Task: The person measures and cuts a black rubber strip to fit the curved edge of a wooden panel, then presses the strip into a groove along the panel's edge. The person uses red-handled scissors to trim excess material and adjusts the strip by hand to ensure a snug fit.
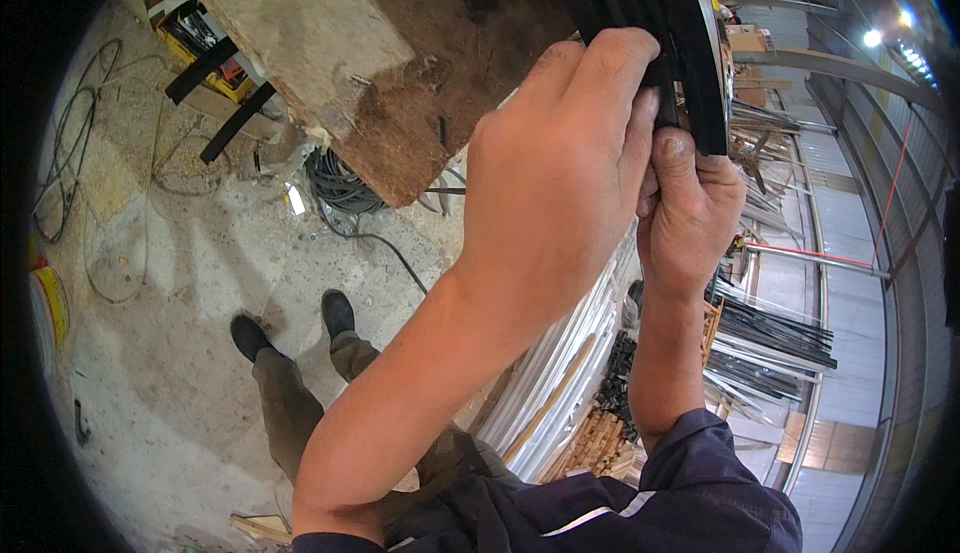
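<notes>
Looking down from the head camera, both bare hands were up high, close together, on a long black strip (700, 63) that curved down from the top of the picture. The left hand (555, 168) was curled over the strip, its fingers bent round the edge and pinching it. The right hand (690, 218) sat just to the right and a bit lower, its thumb pressed flat on the strip and its fingers closed under it. The two hands touched each other.

Just left of the hands was a rough wooden board (330, 43), worn and patchy. Far below was the dusty concrete floor (180, 353), with the person's own two black shoes (290, 325) on it. A coil of black cable (340, 185) lay on the floor under the board. To the right, near the person's arm, lay stacks of long metal bars (775, 338).
</notes>
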